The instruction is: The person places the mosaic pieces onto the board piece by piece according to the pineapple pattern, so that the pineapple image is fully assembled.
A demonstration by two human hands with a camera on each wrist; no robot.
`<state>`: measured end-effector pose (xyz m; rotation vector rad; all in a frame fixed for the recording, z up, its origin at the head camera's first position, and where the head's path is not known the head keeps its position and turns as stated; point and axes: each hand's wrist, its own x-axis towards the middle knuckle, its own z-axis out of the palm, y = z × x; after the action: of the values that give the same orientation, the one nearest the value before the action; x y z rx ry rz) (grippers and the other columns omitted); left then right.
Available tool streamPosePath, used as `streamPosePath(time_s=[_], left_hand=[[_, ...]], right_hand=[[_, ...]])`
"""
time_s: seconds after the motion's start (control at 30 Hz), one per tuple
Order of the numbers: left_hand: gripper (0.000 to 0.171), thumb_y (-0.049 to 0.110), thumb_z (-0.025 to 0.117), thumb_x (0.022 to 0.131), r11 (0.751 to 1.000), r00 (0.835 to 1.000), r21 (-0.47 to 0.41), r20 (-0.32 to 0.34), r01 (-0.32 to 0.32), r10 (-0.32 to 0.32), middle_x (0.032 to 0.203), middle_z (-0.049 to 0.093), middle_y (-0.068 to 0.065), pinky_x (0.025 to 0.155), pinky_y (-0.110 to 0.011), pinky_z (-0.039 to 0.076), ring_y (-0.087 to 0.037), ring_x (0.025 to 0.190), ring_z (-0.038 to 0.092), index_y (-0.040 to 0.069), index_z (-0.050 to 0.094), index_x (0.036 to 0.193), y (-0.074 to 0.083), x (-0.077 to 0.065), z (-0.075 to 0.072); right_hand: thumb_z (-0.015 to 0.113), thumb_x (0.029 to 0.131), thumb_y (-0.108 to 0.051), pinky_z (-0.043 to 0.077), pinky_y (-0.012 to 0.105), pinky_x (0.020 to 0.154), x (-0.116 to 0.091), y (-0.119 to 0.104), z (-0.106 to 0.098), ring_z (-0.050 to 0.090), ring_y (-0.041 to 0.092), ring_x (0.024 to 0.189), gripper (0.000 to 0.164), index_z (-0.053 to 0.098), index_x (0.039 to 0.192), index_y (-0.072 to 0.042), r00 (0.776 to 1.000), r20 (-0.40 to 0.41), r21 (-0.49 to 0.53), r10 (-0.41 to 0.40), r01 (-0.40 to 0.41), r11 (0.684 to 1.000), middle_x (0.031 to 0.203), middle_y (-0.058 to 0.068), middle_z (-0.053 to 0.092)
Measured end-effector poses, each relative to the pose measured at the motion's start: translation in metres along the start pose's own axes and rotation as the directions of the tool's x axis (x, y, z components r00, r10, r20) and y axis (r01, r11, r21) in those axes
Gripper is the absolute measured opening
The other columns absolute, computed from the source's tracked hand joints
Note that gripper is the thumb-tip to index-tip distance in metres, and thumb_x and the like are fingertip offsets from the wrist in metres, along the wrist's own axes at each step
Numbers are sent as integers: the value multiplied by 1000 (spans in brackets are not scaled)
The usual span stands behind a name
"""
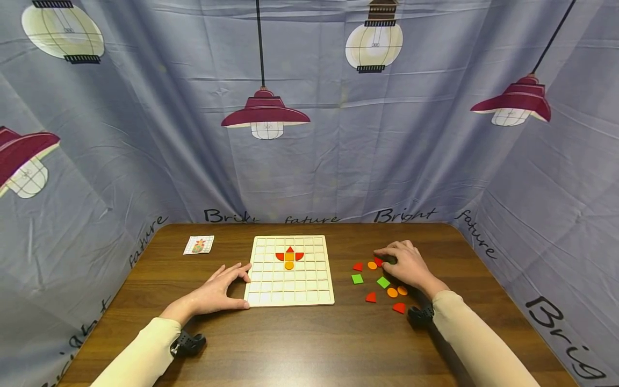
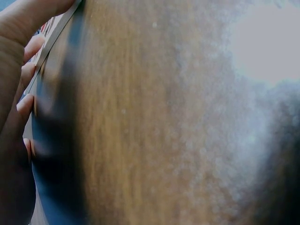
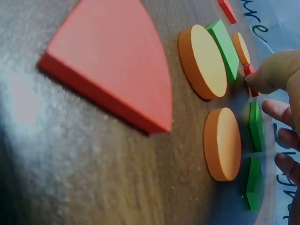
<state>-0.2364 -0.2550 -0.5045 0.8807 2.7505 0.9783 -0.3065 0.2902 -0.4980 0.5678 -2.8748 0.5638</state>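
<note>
A pale wooden grid board (image 1: 290,285) lies mid-table, with a small figure of red and orange pieces (image 1: 289,257) in its upper rows. My left hand (image 1: 244,285) rests flat on the table, straight fingers and thumb against the board's left edge; in the left wrist view those fingers (image 2: 26,103) line the board edge (image 2: 51,42). My right hand (image 1: 382,257) hovers over loose pieces to the right, thumb and forefinger pinching a small red piece (image 1: 379,262). The right wrist view shows the thumb (image 3: 276,70) on that red piece (image 3: 250,70).
Loose pieces lie right of the board: red (image 1: 357,266), an orange disc (image 1: 372,265), green squares (image 1: 357,278) (image 1: 383,282), a red quarter (image 1: 371,297), more orange and red (image 1: 398,307). A picture card (image 1: 199,245) lies at the back left. Curtain walls surround the table (image 1: 309,344).
</note>
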Motion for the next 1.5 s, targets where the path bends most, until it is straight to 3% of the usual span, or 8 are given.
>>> streamPosePath(time_s=[0.17, 0.4, 0.7, 0.9, 1.07, 1.33, 1.5], left_hand=[[51, 51, 82, 82, 1000, 1000, -11, 0, 8, -8, 161, 39, -10, 121, -64, 2, -39, 151, 26, 22, 56, 116, -1, 1, 1], [51, 49, 82, 83, 1000, 1000, 14, 12, 28, -28, 162, 38, -10, 121, -65, 3, -40, 151, 26, 20, 57, 116, 4, 1, -3], [51, 49, 83, 82, 999, 1000, 20, 8, 26, -26, 161, 39, -11, 120, -65, 5, -41, 150, 28, 20, 57, 116, 4, 0, -2], [51, 48, 83, 83, 1000, 1000, 18, 9, 20, -20, 161, 39, -11, 120, -65, 5, -40, 150, 28, 20, 58, 116, 4, 0, -2], [51, 48, 83, 83, 1000, 1000, 15, 9, 21, -21, 161, 39, -11, 120, -66, 4, -41, 150, 28, 19, 57, 116, 4, 0, -2], [51, 49, 83, 83, 1000, 1000, 11, 14, 27, -27, 162, 38, -10, 121, -65, 3, -40, 151, 27, 20, 57, 117, 3, 0, -1], [51, 49, 83, 83, 1000, 1000, 8, 9, 27, -27, 162, 38, -10, 121, -65, 3, -39, 151, 27, 20, 57, 116, 3, 0, -1]], right_hand=[[76, 91, -25, 39, 53, 90, 2, -1, 0, 47, 34, 115, 29, 77, 120, -21, 1000, 31, -1, -4, 4, 1000, 115, 6, 65], [80, 89, -34, 39, 53, 92, 1, 6, 4, 48, 33, 112, 19, 78, 102, -21, 999, -44, 3, 21, -21, 1000, 110, 3, 65], [78, 88, -33, 40, 50, 89, -2, 7, 6, 48, 33, 113, 19, 77, 102, -21, 999, -45, -8, 7, -7, 1000, 109, 1, 65], [75, 92, -29, 39, 55, 93, 0, 3, 7, 46, 34, 118, 24, 78, 116, -24, 1000, -4, 9, -20, 20, 1000, 119, 6, 64], [76, 92, -33, 39, 55, 94, 3, 1, 10, 46, 35, 118, 19, 78, 107, -23, 999, -23, 5, -23, 23, 1000, 116, 5, 64], [75, 92, -34, 40, 54, 94, 6, 2, 14, 46, 34, 118, 18, 77, 107, -24, 1000, -26, -14, -11, 11, 1000, 116, 5, 65], [76, 92, -43, 38, 56, 94, 6, 2, 11, 47, 37, 118, 28, 76, 108, -21, 999, -33, 1, 17, -17, 1000, 116, 8, 66]])
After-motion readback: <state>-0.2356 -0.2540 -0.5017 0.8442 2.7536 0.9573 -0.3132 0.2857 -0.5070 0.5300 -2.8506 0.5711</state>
